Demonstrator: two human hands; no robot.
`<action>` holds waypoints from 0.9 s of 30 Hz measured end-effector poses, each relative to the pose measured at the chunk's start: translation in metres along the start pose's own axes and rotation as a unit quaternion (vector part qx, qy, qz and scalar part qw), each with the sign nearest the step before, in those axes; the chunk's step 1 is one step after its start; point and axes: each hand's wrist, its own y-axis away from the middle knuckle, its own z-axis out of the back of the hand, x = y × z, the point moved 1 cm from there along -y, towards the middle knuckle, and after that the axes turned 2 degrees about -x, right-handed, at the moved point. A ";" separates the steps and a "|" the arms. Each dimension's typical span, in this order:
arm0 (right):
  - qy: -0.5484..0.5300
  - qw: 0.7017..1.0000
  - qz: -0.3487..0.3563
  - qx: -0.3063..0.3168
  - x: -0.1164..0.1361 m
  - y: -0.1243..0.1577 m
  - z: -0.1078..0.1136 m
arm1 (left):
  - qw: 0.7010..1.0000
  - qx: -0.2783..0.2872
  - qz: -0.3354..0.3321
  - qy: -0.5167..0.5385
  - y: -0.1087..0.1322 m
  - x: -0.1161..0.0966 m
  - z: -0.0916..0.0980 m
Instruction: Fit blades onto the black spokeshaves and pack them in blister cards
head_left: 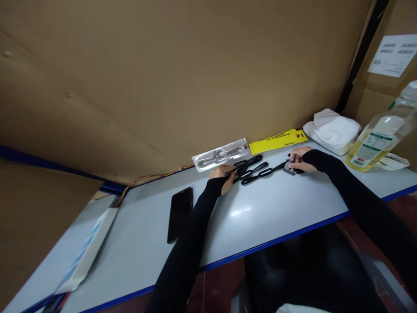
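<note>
Several black spokeshave bodies (265, 172), each with two long handles and a slot in the middle, lie on the grey table. My left hand (224, 174) is closed around the left end of the black pieces; its fingertips are partly hidden. At the right end of the group, my right hand (301, 160) pinches a small grey metal piece (288, 167), with black parts close under the fingers. Clear plastic blister trays (221, 155), moulded to the tool's shape, lie behind my left hand. Beside them are yellow backing cards (278, 141) with black print.
A black phone (180, 214) lies left of my left forearm. White cloth (332, 130) and a bottle of yellow liquid (374, 141) stand at the right. A flat white and blue package (86, 252) is at the far left. A cardboard wall (182, 78) rises behind the table.
</note>
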 end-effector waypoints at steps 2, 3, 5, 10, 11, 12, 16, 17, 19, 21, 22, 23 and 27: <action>0.007 1.000 -0.011 -0.018 -0.005 -0.001 -0.002 | 1.000 -0.004 0.004 -0.014 -0.001 0.001 -0.001; 0.014 0.999 -0.014 -0.026 -0.007 -0.002 -0.002 | 1.000 -0.008 0.004 -0.019 -0.001 0.002 -0.002; 0.023 0.999 -0.016 -0.033 -0.009 -0.003 -0.004 | 0.999 -0.019 -0.002 -0.032 -0.002 0.002 -0.002; 0.038 0.999 0.002 -0.038 -0.012 -0.001 -0.003 | 0.997 -0.048 -0.036 -0.044 -0.002 0.000 -0.003; 0.040 0.998 0.001 -0.039 -0.013 0.000 -0.003 | 0.997 -0.053 -0.038 -0.044 -0.002 -0.001 -0.004; 0.041 0.998 -0.001 -0.040 -0.013 0.000 -0.003 | 0.997 -0.058 -0.039 -0.044 -0.002 -0.002 -0.005; 0.031 0.999 -0.013 -0.036 -0.014 0.003 0.001 | 0.996 -0.067 -0.047 -0.040 -0.003 -0.004 -0.008; 0.026 0.999 -0.011 -0.032 -0.013 0.004 0.002 | 0.996 -0.068 -0.048 -0.040 -0.003 -0.004 -0.008; 0.011 1.000 -0.009 -0.026 -0.009 0.006 0.006 | 0.995 -0.073 -0.048 -0.043 -0.003 -0.005 -0.009; -0.004 0.999 -0.018 -0.026 -0.004 0.007 0.010 | 0.995 -0.077 -0.044 -0.047 -0.003 -0.005 -0.009; -0.010 0.999 -0.028 -0.030 -0.002 0.007 0.011 | 0.995 -0.078 -0.042 -0.049 -0.003 -0.005 -0.009; -0.014 0.998 -0.039 -0.037 0.000 0.007 0.013 | 0.995 -0.077 -0.040 -0.050 -0.003 -0.006 -0.010; -0.018 0.992 -0.056 -0.115 0.004 0.004 0.017 | 0.995 -0.073 -0.045 -0.049 0.001 -0.017 -0.018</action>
